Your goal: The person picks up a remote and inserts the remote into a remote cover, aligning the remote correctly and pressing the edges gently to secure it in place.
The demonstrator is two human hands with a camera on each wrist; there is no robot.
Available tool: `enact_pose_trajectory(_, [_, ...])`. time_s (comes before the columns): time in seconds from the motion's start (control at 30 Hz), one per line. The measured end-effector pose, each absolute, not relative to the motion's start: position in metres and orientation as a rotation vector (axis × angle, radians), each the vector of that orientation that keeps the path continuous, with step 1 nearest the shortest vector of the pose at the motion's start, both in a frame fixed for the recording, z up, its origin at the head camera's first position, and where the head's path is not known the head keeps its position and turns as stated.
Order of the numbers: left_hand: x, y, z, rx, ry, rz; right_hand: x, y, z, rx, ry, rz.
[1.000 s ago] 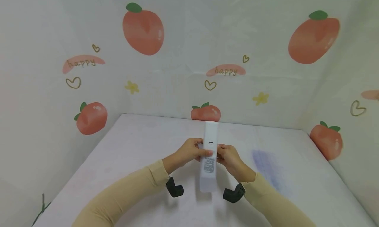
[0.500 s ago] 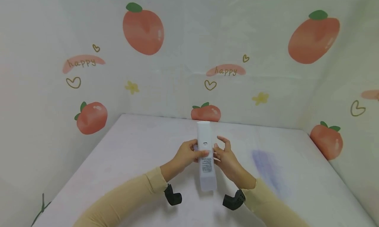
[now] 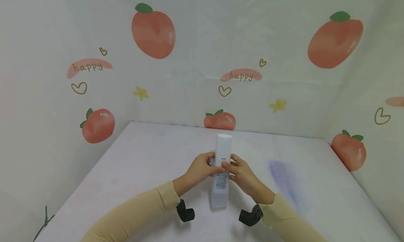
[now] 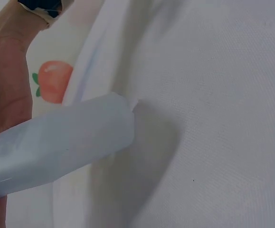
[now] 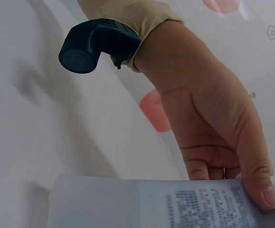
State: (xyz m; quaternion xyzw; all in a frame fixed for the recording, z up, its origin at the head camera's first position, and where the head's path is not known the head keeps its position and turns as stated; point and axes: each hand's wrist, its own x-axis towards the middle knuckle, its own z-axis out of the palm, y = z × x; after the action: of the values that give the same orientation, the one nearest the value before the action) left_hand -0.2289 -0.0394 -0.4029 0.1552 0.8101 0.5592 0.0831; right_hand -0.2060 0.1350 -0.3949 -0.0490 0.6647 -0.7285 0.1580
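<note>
A long white device (image 3: 223,147) with printed text on its lower half is held upright, tilted, between both hands in the head view. My left hand (image 3: 202,167) grips it from the left, thumb across its front. From the right my right hand (image 3: 244,173) grips it, its thumb on the front near a small dark slot. In the left wrist view the smooth pale lower end of the device (image 4: 71,142) lies across the left palm (image 4: 6,90). The right wrist view shows the right hand (image 5: 213,109) with its thumb on the face beside the printed text (image 5: 206,206).
A white-covered table (image 3: 151,147) spreads around the hands, with a bluish smudge (image 3: 285,180) to the right. Behind it hangs a pale curtain (image 3: 195,42) printed with red fruit. Black wrist cameras sit under the left wrist (image 3: 185,211) and right wrist (image 3: 250,215).
The right hand's raised fingers have come in, and its thumb now rests on the device's front. The device has shifted slightly right and its top sits lower in view.
</note>
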Motion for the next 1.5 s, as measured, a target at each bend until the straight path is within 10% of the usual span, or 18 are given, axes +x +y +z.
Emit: enact_pose_trajectory(1.5, [-0.244, -0.029, -0.403, -0.184, 1.941, 1.945, -0.192, 0.122, -0.404, -0.071, 2.288, -1.907])
